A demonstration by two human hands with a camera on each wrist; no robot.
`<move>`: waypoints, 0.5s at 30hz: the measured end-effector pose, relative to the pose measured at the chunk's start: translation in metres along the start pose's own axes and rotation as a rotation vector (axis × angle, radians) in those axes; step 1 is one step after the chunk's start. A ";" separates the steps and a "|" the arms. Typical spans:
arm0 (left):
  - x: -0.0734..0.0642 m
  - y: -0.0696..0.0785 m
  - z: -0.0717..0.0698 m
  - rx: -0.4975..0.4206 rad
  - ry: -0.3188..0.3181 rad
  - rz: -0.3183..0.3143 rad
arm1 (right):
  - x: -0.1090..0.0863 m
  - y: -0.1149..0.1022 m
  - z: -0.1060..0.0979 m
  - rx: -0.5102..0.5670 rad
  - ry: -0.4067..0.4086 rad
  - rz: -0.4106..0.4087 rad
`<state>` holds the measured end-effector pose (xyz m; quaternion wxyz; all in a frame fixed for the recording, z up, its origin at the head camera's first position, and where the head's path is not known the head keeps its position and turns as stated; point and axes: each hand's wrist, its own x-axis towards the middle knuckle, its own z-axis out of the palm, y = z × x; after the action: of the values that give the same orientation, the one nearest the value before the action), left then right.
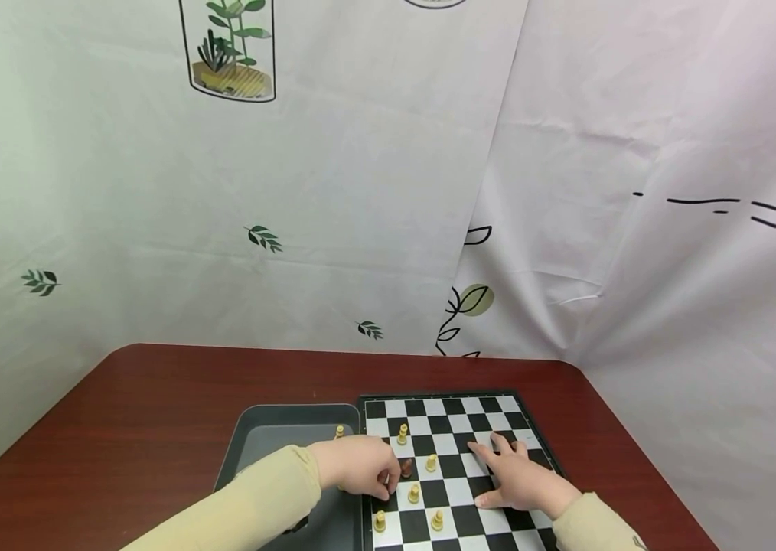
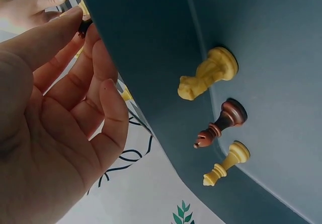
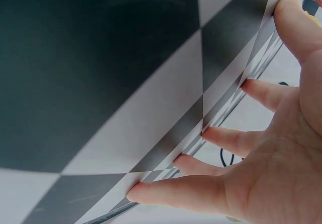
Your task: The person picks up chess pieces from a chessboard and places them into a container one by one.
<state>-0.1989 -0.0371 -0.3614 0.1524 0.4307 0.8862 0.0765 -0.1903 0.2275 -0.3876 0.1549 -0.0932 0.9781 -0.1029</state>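
My left hand (image 1: 360, 465) reaches over the tray's right rim to the left side of the chessboard (image 1: 457, 490). Its thumb and fingers pinch a dark brown chess piece (image 2: 84, 26), mostly covered by the fingertips in the left wrist view. Just right of those fingers a brown piece (image 1: 406, 467) shows on the board. Several pale yellow chess pieces stand around it, among them one (image 1: 402, 434) farther back and one (image 1: 437, 520) nearer. My right hand (image 1: 519, 478) rests spread on the board's right half, its fingertips (image 3: 138, 191) touching the squares.
Left of the board lies a grey tray (image 1: 278, 417). In it stand a yellow knight (image 2: 209, 74), a brown bishop (image 2: 223, 122) and a yellow queen (image 2: 227, 162). Both sit on a reddish-brown table (image 1: 154, 428), with a printed white curtain (image 1: 360, 191) behind.
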 end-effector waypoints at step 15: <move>0.001 -0.002 0.002 -0.025 0.020 0.017 | 0.000 0.001 0.001 0.005 0.000 -0.004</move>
<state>-0.2003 -0.0373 -0.3638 0.1482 0.4356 0.8830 0.0932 -0.1901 0.2283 -0.3885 0.1550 -0.0946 0.9777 -0.1057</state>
